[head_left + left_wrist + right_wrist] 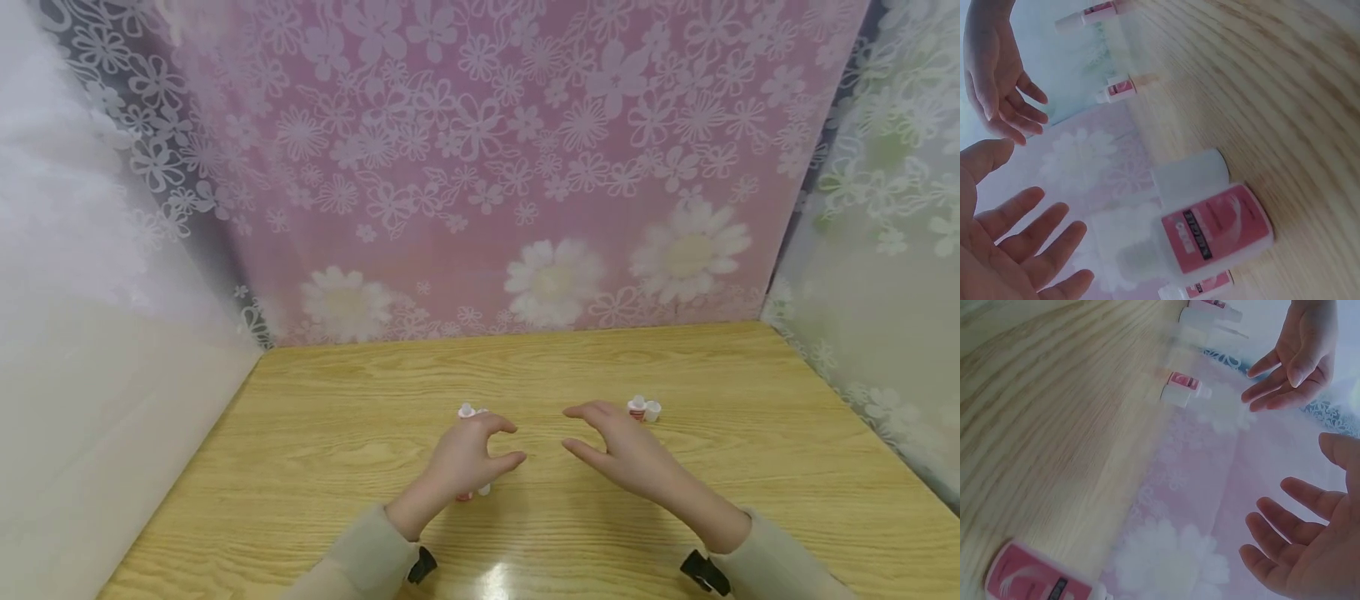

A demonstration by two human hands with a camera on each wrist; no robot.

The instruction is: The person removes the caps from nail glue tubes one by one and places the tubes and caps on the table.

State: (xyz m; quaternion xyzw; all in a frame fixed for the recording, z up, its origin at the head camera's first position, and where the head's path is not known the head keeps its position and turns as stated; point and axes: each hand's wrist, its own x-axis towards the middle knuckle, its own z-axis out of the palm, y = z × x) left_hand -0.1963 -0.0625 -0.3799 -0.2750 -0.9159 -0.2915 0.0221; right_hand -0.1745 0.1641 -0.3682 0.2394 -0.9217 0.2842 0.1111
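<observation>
My left hand (pixel 465 454) is held over the table on the left, thumb and fingers spread apart and holding nothing. Below and behind it are small white bottles with pink labels; one small bottle (pixel 1216 228) shows large in the left wrist view, a white cap (pixel 1191 178) beside it. The left hand partly covers these bottles in the head view. Facing it, my right hand (pixel 630 450) also holds nothing, its fingers loosely bent. Just behind that hand stands another small bottle (pixel 637 407), with a white cap (pixel 652 411) at its right.
A further bottle (pixel 1041 575) lies close to the camera in the right wrist view. The wood-grain table (pixel 360 383) is bounded by a pink floral sheet (pixel 480 167) at the back and pale sheets (pixel 112 292) at the sides. Dark straps (pixel 705 572) sit at both wrists.
</observation>
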